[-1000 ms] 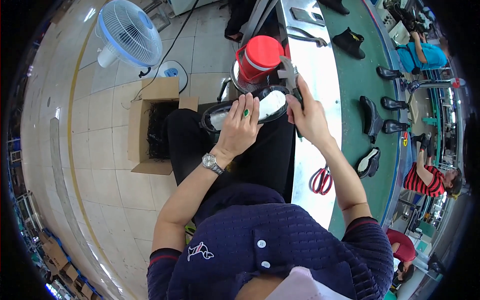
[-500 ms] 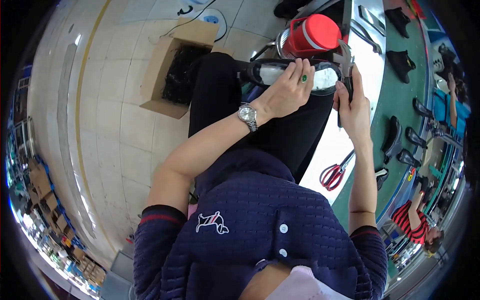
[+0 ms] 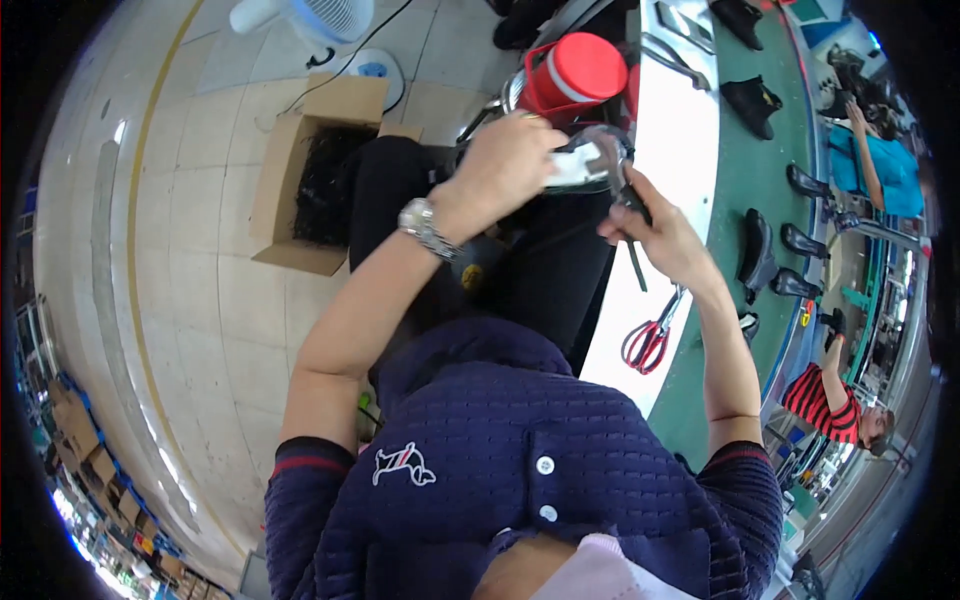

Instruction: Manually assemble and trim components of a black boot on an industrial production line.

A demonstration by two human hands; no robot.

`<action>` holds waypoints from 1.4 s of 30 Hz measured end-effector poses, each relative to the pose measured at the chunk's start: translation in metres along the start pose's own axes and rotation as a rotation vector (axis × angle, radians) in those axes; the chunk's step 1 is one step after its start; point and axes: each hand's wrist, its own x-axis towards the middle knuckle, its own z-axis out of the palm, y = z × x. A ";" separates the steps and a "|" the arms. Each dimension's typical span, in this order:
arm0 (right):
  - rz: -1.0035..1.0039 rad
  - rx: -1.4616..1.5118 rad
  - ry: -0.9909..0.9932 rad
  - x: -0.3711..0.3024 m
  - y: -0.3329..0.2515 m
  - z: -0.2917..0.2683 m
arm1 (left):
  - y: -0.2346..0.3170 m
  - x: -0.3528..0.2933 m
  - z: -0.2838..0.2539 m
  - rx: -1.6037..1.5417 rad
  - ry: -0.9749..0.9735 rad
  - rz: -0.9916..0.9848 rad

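Observation:
Across my lap lies a dark shoe [image 3: 576,168], sole side up, with a whitish bottom. My left hand [image 3: 505,168], wearing a wristwatch, is over one end of it with the fingers curled together. Blur and the hand itself hide what those fingers grip. My right hand [image 3: 655,225] is closed round the dark handle of a hand tool [image 3: 608,152] with a curved metal head. That head is blurred and overlaps the shoe's other end; I cannot tell whether they touch. Red-handled scissors [image 3: 647,345] rest on the white bench to the right.
Along the white bench [image 3: 680,140] runs a green conveyor belt [image 3: 715,340] with several black shoes [image 3: 757,255]. A red jug [image 3: 585,68] stands beyond my lap. An open cardboard box [image 3: 275,185] is on the floor at left, near a fan [image 3: 335,15]. Co-workers sit at right.
My left hand has moved left along the shoe, uncovering part of its whitish bottom. The tool in my right hand has come over the shoe's end. The whole view has shifted slightly.

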 end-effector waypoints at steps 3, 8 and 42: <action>0.145 0.483 -0.209 -0.011 -0.006 0.002 | -0.007 0.009 -0.008 -0.042 -0.090 -0.059; 0.289 0.617 -0.300 0.007 -0.021 0.010 | -0.007 0.013 -0.012 -0.174 -0.116 -0.229; -0.119 -0.599 0.314 0.023 -0.022 0.039 | 0.009 -0.033 0.037 0.716 0.173 0.248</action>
